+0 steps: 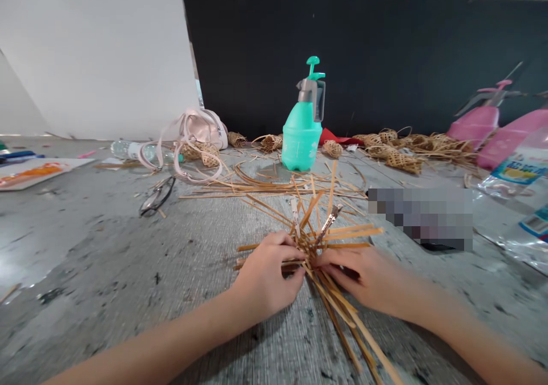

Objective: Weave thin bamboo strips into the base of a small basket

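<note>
A partly woven piece of bamboo strips (pixel 307 247) lies on the grey table (pixel 171 293), its loose ends fanning out in all directions. On its left side my left hand (pixel 272 268) pinches the strips near the woven centre. My right hand (pixel 357 273) is closed on the strips at the right of the centre, slightly blurred. Two metal clips, a left one (pixel 295 216) and a right one (pixel 329 225), stand up from the far side of the weave. Long strips run between the hands toward the near edge.
Behind the weave are loose strips (pixel 265 189) and a green spray bottle (pixel 302 136). Glasses (pixel 157 197), a pink bag (pixel 205 129) and a plastic bottle (pixel 132 149) lie left. Woven pieces (pixel 402 159), a pixelated object (pixel 428 216) and pink sprayers (pixel 477 125) are right.
</note>
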Motion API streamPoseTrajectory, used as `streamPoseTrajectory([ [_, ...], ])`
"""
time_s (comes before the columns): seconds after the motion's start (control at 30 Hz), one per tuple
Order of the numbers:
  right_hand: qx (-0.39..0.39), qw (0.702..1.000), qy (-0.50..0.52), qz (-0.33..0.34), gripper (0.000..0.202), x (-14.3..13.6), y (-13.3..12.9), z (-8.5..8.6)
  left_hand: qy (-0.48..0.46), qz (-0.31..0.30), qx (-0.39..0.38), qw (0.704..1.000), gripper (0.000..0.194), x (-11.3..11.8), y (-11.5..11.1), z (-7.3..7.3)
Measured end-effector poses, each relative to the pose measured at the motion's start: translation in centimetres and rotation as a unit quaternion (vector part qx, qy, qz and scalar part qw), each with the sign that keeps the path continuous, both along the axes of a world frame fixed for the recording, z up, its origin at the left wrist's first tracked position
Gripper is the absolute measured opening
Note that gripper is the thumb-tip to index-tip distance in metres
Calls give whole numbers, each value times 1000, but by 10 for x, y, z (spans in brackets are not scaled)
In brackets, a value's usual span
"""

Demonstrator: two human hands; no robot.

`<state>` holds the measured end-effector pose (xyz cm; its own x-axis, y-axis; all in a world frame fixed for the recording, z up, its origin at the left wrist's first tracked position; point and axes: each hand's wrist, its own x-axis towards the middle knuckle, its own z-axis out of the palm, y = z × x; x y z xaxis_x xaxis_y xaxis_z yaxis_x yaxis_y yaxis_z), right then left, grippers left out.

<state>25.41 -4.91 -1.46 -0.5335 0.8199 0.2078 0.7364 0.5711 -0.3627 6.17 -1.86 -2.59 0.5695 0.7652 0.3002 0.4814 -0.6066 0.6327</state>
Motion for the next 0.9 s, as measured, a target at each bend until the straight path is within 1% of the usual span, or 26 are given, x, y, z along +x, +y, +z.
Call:
streamPoseTrajectory([
  [0.1,28,999,-15,5,27,2,-2,-2,10,-16,24,1000,22,-2,-1,1],
  [0.2,81,997,18,-5,20,5,0,-10,56,-35,69,995,22,-3,-3,4],
  [0.3,104,993,44,-15,17,5,2,-13,97,-40,82,991,21,-3,-4,7],
  [0.4,91,995,33,-14,15,5,-1,-10,124,-39,80,988,21,-3,-4,10],
  [0.5,66,998,16,-7,15,5,-3,-7,132,-36,73,988,18,-3,-3,13],
  [0.67,63,997,33,3,17,3,-3,-6,142,-52,78,985,20,-2,-2,16],
  [0.8,51,998,25,12,19,3,-4,-5,141,-63,92,984,23,1,0,13],
  [0.9,65,998,9,17,16,4,-3,-8,126,-85,114,982,23,1,1,9],
])
